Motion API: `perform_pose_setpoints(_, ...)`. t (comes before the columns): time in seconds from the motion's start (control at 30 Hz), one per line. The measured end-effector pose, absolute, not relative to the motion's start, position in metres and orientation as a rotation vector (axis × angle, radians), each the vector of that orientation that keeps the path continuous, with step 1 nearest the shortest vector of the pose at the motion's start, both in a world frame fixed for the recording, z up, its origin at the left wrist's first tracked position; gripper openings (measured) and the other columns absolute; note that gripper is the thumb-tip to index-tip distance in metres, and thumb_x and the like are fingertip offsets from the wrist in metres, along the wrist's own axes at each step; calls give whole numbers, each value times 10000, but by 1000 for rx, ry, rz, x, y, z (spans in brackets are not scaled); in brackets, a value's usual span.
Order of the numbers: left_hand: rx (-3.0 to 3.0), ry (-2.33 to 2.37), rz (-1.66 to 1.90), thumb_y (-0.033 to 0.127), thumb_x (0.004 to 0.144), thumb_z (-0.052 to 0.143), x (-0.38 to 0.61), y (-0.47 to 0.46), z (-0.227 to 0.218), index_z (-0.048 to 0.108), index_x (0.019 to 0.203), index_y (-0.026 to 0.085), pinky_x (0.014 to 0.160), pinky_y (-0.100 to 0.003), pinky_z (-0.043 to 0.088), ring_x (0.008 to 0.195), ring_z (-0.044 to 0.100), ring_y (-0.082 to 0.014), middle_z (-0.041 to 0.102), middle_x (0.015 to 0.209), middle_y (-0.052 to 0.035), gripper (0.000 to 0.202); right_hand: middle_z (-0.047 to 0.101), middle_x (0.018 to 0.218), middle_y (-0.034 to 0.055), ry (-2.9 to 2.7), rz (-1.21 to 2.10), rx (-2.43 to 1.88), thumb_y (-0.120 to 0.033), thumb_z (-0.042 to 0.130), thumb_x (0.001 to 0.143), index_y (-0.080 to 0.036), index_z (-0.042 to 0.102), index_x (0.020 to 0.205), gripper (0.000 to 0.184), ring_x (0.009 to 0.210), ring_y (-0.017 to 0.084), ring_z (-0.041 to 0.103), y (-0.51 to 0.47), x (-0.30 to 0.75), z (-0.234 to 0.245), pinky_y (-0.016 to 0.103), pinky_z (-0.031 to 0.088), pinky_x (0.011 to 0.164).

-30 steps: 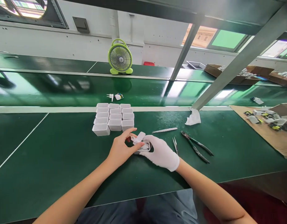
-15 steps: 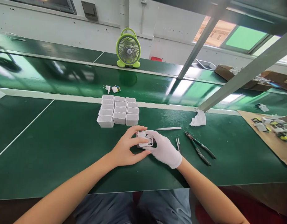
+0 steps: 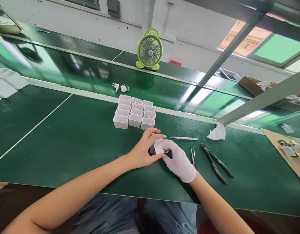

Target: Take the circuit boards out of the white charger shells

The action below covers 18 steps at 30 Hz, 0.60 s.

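My bare left hand (image 3: 143, 149) and my white-gloved right hand (image 3: 180, 161) meet over a small white plastic housing (image 3: 159, 147) on the green table (image 3: 74, 143). Fingers of both hands are curled round the housing and pinch it from either side. A white cap piece sits on top of it, partly hidden by my fingers. Just beyond my hands stands a block of several white rectangular shells (image 3: 134, 112), set open side down in three columns.
Tweezers (image 3: 184, 138), a second pair of tweezers (image 3: 193, 155) and black pliers (image 3: 215, 163) lie right of my hands. Further off are a crumpled white cloth (image 3: 217, 132), a green fan (image 3: 149, 50), two small parts (image 3: 121, 87) on the belt, white trays (image 3: 8, 84) at left, and cardboard with parts (image 3: 290, 150) at right.
The view swung left and down. Both hands pressed the loose white cap down onto the housing and closed more tightly round it.
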<state>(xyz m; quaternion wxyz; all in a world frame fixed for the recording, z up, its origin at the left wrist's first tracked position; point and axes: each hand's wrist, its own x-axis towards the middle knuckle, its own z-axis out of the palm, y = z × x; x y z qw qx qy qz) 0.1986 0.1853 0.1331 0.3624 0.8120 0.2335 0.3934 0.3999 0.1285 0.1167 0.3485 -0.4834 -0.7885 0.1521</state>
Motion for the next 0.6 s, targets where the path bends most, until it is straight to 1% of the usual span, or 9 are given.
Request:
perform_pose_setpoints(0.07, 2084, 585, 1026, 284, 845, 790, 199, 185, 132, 483, 1363, 300, 1009, -483, 544, 1308, 478, -313, 423, 1369, -126, 602, 613, 1226, 111, -2144, 355, -1140, -94, 455, 953, -259, 495, 1264, 355, 1100, 251, 625, 132, 400, 116, 445, 557, 900)
perform_pose_setpoints(0.17, 2034, 538, 1113, 364, 838, 790, 197, 187, 135, 426, 1406, 306, 1063, -501, 506, 1328, 457, -318, 401, 1405, -133, 677, 622, 1150, 108, -2160, 322, -1078, -104, 471, 964, -262, 505, 1226, 308, 1032, 245, 639, 133, 398, 123, 413, 576, 809)
perform_pose_setpoints(0.2, 1990, 523, 1180, 396, 868, 750, 195, 187, 136, 412, 1413, 302, 1076, -499, 493, 1319, 462, -309, 400, 1413, -133, 648, 633, 1122, 100, -2148, 340, -1067, -109, 484, 971, -267, 516, 1197, 278, 1019, 242, 647, 132, 397, 128, 407, 578, 799)
perform_pose_setpoints(0.27, 1857, 520, 1353, 427, 963, 600, 193, 189, 138, 417, 1400, 284, 1075, -476, 477, 1258, 499, -275, 428, 1394, -125, 495, 657, 1071, 85, -2053, 333, -1098, -124, 533, 971, -275, 550, 1116, 210, 1026, 254, 658, 127, 394, 135, 440, 576, 838)
perform_pose_setpoints(0.3, 1786, 531, 1432, 419, 1003, 515, 192, 190, 138, 432, 1382, 273, 1058, -459, 477, 1210, 523, -255, 451, 1367, -119, 415, 662, 1046, 83, -1957, 281, -1136, -134, 568, 961, -276, 567, 1065, 175, 1025, 267, 662, 125, 393, 138, 468, 571, 861)
perform_pose_setpoints(0.37, 1688, 556, 1528, 413, 1038, 418, 191, 191, 138, 463, 1341, 253, 1013, -431, 481, 1122, 549, -231, 490, 1306, -108, 346, 661, 1024, 90, -1847, 204, -1189, -144, 614, 940, -275, 580, 986, 143, 1020, 290, 665, 122, 390, 139, 505, 564, 877)
perform_pose_setpoints(0.5, 1699, 575, 1529, 410, 1049, 381, 193, 190, 139, 509, 1265, 229, 982, -410, 476, 1072, 546, -225, 527, 1212, -98, 310, 659, 1012, 86, -2101, 374, -1153, -94, 488, 969, -275, 563, 1063, 218, 983, 260, 662, 120, 390, 135, 432, 578, 781)
perform_pose_setpoints(0.53, 1703, 589, 1526, 408, 1050, 373, 193, 189, 139, 514, 1251, 225, 973, -406, 478, 1063, 543, -225, 532, 1194, -98, 306, 662, 1018, 85, -2117, 411, -1150, -92, 474, 972, -274, 562, 1078, 229, 997, 260, 659, 119, 392, 134, 429, 576, 787)
perform_pose_setpoints(0.6, 1703, 605, 1535, 404, 1052, 365, 194, 189, 142, 518, 1232, 218, 953, -399, 485, 1043, 540, -221, 539, 1161, -96, 301, 662, 1027, 93, -2004, 438, -1208, -122, 505, 971, -269, 581, 1030, 175, 1024, 275, 652, 117, 396, 133, 461, 565, 847)
